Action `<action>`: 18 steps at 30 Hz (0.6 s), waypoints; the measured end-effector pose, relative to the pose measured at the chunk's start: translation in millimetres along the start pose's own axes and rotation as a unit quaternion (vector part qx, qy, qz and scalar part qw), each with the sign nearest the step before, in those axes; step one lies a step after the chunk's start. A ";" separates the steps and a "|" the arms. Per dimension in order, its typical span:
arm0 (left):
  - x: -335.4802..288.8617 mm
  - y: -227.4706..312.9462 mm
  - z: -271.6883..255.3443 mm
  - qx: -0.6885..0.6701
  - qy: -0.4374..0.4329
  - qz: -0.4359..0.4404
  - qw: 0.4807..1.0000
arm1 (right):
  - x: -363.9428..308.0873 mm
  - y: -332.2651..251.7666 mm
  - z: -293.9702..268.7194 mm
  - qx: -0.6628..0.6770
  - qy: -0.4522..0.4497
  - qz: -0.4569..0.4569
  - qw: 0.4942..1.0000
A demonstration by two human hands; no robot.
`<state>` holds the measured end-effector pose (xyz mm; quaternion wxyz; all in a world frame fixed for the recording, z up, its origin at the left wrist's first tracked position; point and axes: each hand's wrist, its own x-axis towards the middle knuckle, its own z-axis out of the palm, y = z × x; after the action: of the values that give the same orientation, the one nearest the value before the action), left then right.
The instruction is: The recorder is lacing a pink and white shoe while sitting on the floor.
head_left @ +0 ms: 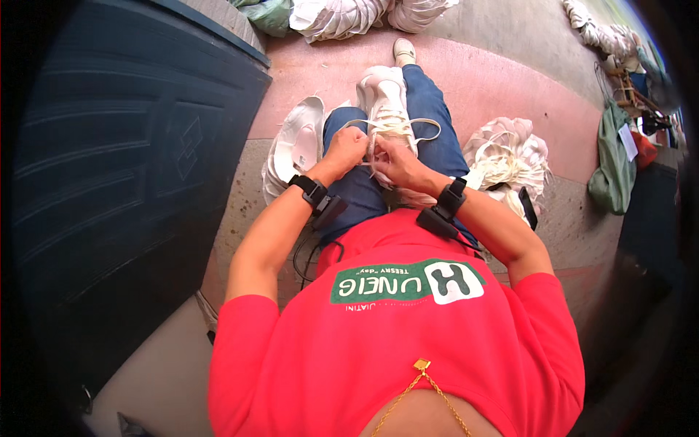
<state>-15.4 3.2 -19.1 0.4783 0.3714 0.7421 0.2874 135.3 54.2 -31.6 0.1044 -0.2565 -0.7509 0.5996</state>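
bending inward, fairly curled, the left grip (351, 146) and right grip (393, 160) crowd the white shoe (388, 109); whether either closes on lace (440, 130), i cannot tell. the shoe lies along jeans-clad legs (431, 102): parting them could drop it; slack lace could snag.

Red short-sleeved shirt (466, 349), green-and-white chest print (393, 284), gold necklace (422, 364), blue jeans (428, 98), black wristbands (312, 191)

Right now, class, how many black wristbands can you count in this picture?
2: one wristband on the person's left forearm, another wristband on the right forearm.
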 end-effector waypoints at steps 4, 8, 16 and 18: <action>-0.7 0.4 1.3 -0.014 0.011 -0.003 1.000 | -9.9 -8.9 9.3 0.041 -0.028 0.035 0.998; 1.0 -4.2 -3.0 -0.048 -0.022 -0.029 0.998 | -10.7 -6.8 13.7 0.022 -0.073 0.064 0.995; 3.8 5.7 -7.7 0.024 -0.043 -0.026 0.998 | -13.0 -2.8 16.3 0.012 -0.056 0.054 0.997; 4.4 4.2 -7.8 0.076 -0.035 0.001 0.997 | -10.2 4.7 13.5 0.017 -0.042 0.017 0.999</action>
<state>-22.6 8.5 -15.0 0.4737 0.4174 0.7443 0.2179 139.0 38.3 -38.0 0.0669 -0.2414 -0.7399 0.6243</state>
